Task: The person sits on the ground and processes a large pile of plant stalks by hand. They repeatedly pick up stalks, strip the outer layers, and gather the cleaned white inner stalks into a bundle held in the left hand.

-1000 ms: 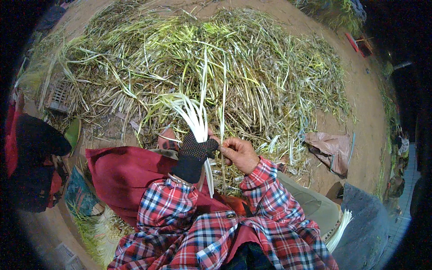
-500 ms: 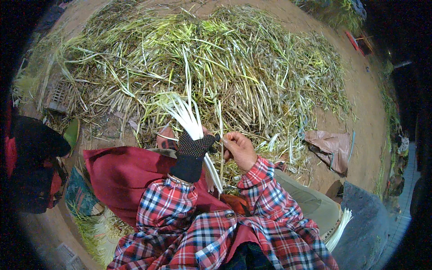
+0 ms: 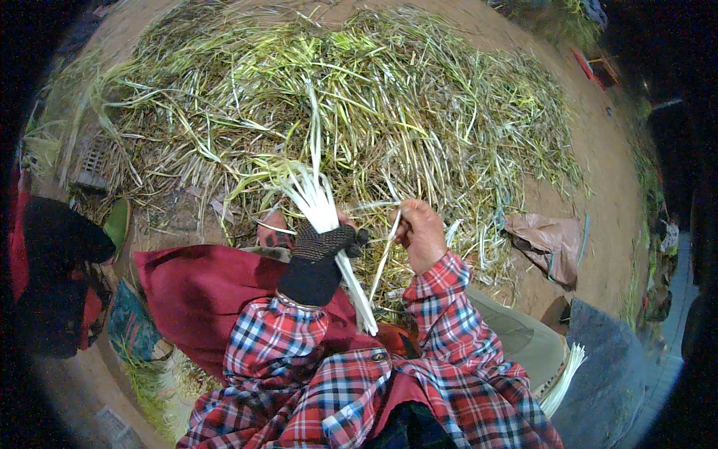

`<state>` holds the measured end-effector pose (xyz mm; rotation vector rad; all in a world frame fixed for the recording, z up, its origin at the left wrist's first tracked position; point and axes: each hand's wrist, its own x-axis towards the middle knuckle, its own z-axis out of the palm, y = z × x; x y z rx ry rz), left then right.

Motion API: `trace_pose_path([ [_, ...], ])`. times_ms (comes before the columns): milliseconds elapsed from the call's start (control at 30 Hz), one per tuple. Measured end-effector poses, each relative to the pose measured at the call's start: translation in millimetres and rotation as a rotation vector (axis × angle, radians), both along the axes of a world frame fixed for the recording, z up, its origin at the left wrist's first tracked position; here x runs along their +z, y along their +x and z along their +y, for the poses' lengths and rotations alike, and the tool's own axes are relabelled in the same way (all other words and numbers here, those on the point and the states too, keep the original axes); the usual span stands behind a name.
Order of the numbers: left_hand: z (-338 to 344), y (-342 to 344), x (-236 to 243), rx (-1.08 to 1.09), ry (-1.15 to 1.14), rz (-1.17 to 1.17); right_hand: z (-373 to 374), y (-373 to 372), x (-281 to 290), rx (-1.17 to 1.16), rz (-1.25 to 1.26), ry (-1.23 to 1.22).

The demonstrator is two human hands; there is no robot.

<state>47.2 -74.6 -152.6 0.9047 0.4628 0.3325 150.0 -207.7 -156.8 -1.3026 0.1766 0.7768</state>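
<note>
My left hand [image 3: 318,251], in a black dotted glove, grips a bundle of long white stalks [image 3: 315,200] with pale green tips, its lower ends hanging past my wrist over the dark red cloth [image 3: 194,292] on my lap. To its right my bare right hand [image 3: 419,232] is closed, pinching a thin pale strand [image 3: 386,257] that bends at my fingertips. Beyond both hands lies a broad heap of loose green and straw-coloured leaves and stalks [image 3: 359,112].
At left are dark clothes with red [image 3: 56,269] and a green shoe [image 3: 115,228]. A brown sack piece [image 3: 542,239] lies at right, near a grey sheet [image 3: 606,374] and a white stalk bundle [image 3: 565,374]. A plastic crate [image 3: 93,161] shows under the heap's left edge.
My right hand has risen and moved right, away from the bundle, drawing the thin strand with it so that it bends. My left hand still holds the bundle in nearly the same spot.
</note>
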Motion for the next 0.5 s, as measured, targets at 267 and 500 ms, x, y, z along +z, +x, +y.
trace_pose_path([
  [267,39.2,-12.9,2.6,0.109,-0.269,0.161,-62.2,63.0,-1.4,-0.343,0.319,0.669],
  [500,33.2,-11.4,6.7,0.014,0.342,0.398,-78.8,60.1,8.3,-0.228,-0.187,0.049],
])
